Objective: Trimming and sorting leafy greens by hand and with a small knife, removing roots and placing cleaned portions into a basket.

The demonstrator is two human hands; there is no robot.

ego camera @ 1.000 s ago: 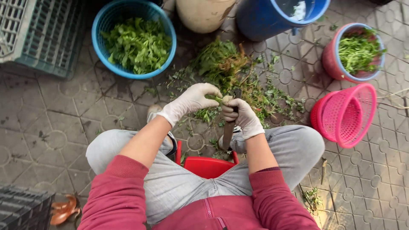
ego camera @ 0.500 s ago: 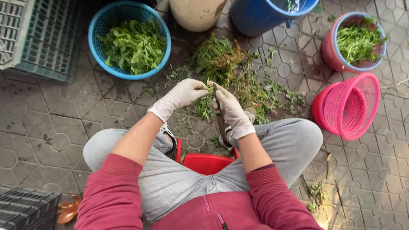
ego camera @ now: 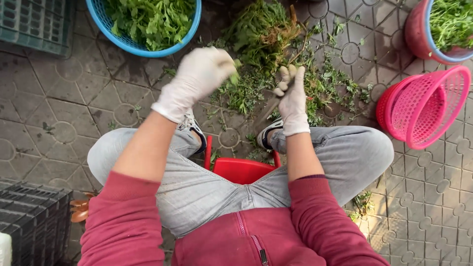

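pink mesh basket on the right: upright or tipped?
Tipped. The pink mesh basket lies on its side on the paving, its open mouth facing sideways and nothing showing inside.

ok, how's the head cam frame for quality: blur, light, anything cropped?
Head view: left hand is motion-blurred, its fingertips smeared; right hand is sharper. Light is soft and even, with a warm sunlit patch on the paving at lower right. Blue basket and pink bucket are cut by the frame's top edge. No glare seen.
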